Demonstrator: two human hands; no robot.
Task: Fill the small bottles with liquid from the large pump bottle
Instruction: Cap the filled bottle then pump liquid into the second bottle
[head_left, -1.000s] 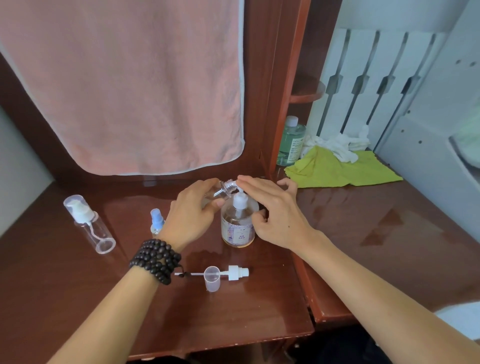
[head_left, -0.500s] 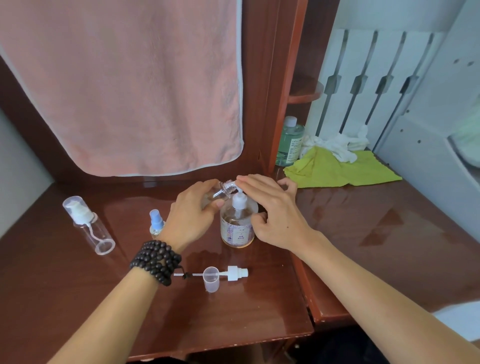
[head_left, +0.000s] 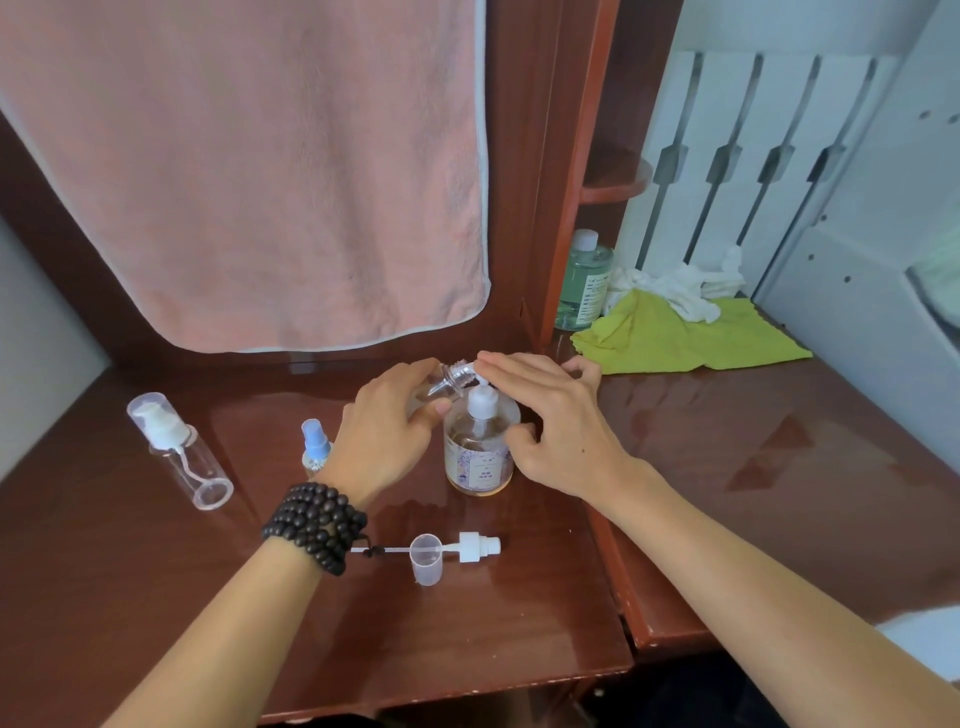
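The large pump bottle (head_left: 480, 447), clear with amber liquid and a white pump, stands upright at the middle of the wooden desk (head_left: 208, 597). My left hand (head_left: 387, 431) grips a small clear bottle (head_left: 452, 382), tilted with its open neck at the pump's spout. My right hand (head_left: 550, 415) lies over the pump head with straight fingers pressing on it, the thumb against the bottle's side. To the left stand a clear small bottle with a white pump cap (head_left: 174, 447) and a small blue-capped spray bottle (head_left: 315, 447).
A loose white pump top with its tube (head_left: 472, 546) and a clear cap (head_left: 427, 558) lie in front of the large bottle. A pink towel (head_left: 249, 171) hangs behind. A green bottle (head_left: 584, 280), yellow-green cloth (head_left: 675, 338) and white cloth (head_left: 675, 283) sit back right.
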